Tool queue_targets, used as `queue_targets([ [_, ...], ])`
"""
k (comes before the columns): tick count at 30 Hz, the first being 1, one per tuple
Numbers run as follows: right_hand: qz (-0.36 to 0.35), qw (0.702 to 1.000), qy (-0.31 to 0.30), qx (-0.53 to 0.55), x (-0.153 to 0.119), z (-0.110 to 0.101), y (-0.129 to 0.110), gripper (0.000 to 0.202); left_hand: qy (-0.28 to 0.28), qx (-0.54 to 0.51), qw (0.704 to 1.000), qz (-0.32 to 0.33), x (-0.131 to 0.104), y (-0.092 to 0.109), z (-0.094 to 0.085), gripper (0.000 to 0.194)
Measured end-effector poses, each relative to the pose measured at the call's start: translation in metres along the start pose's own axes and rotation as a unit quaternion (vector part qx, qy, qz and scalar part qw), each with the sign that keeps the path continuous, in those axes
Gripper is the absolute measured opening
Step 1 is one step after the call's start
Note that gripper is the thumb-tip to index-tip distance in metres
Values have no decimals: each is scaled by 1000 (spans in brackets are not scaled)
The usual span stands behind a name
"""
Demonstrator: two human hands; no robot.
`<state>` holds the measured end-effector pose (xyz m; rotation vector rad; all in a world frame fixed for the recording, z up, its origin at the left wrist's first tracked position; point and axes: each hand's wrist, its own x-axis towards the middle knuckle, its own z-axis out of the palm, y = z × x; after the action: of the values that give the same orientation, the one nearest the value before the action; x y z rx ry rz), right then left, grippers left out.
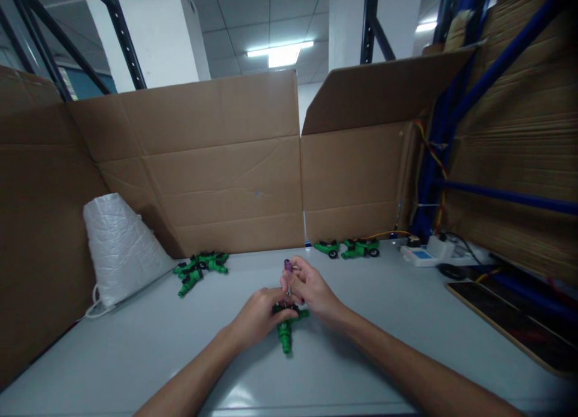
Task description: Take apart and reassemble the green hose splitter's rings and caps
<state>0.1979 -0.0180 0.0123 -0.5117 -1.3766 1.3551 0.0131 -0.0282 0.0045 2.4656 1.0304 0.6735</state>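
In the middle of the table, my left hand [253, 318] is closed around a green toy vehicle body [285, 338] with black parts, holding it down against the surface. Its green end points towards me. Above it, my right hand [317, 291] pinches a small screwdriver [288, 264] with a purple handle. The screwdriver stands nearly upright, its thin shaft reaching down to the dark part of the toy. My fingers hide the tip, so the exact contact point cannot be seen.
Several green toy bodies [190, 282] lie at the left beside a white padded bag [124, 254]. Green toys with black wheels [360, 249] stand at the back right. Cardboard walls [217, 188] enclose the table. A power strip [422, 256] and a dark panel [510, 326] are on the right.
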Motion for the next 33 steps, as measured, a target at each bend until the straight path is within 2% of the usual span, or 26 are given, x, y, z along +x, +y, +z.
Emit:
queue_targets([
  [9, 10, 1000, -7, -15, 1, -2, -1, 57, 6, 7, 1000, 1, -1, 0, 4, 24],
  [18, -7, 999, -6, -36, 0, -1, -4, 49, 12, 33, 999, 12, -2, 0, 6, 21],
  [22, 5, 1000, -8, -22, -2, 0, -5, 54, 23, 56, 998, 23, -2, -3, 8, 24],
  [27, -8, 1000, -8, 0, -2, 2, -4, 47, 29, 75, 996, 30, -3, -4, 8, 27],
  [33, -9, 999, -6, -37, 0, 0, -4, 50, 24, 81, 995, 43, -3, -4, 9, 24],
])
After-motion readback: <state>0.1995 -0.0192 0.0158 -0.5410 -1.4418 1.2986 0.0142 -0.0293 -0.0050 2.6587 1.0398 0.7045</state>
